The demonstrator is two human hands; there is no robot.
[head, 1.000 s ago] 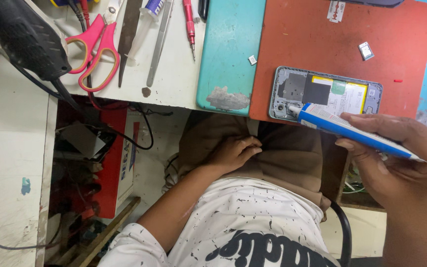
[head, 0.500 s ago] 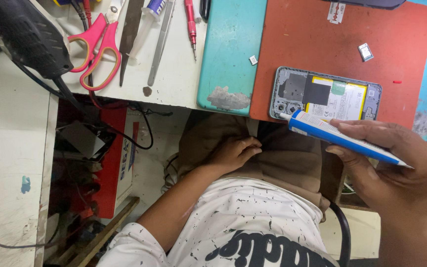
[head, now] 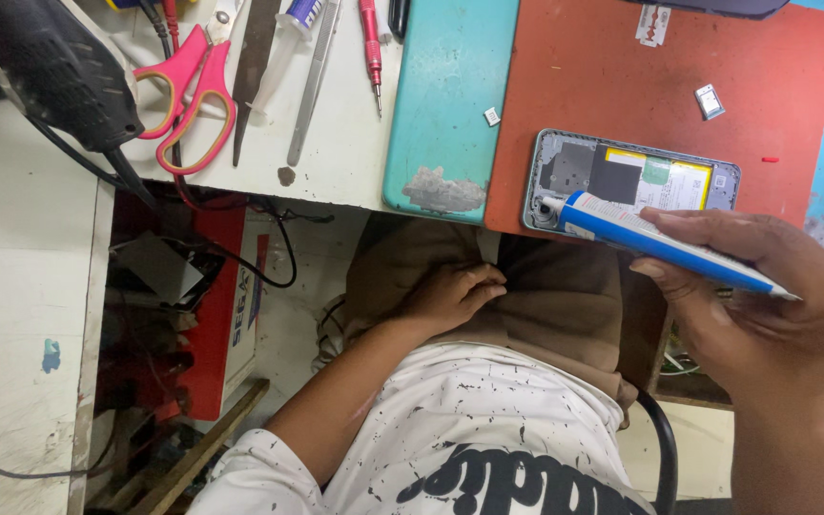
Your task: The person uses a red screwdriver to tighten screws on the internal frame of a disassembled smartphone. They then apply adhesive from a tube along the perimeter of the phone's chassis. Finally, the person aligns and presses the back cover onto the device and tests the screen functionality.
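Observation:
My right hand point(head: 765, 305) grips a blue and white glue tube point(head: 650, 238), its nozzle touching the lower left corner of an opened phone point(head: 631, 181). The phone lies face down on a red mat point(head: 622, 86), its back off, showing a battery and boards. My left hand point(head: 450, 296) rests loosely curled on my lap, on brown trousers, below the table edge, holding nothing.
A teal mat point(head: 450, 105) lies left of the red one. Pink scissors point(head: 188, 95), tweezers point(head: 312, 86), a file point(head: 255, 67), a red screwdriver point(head: 371, 48) and a black hot-air tool point(head: 50, 67) lie on the white bench. Small parts point(head: 708, 100) sit on the red mat.
My right hand has moved the tube left and down along the phone, so the nozzle now sits at the phone's lower left corner. My left hand has stayed in my lap.

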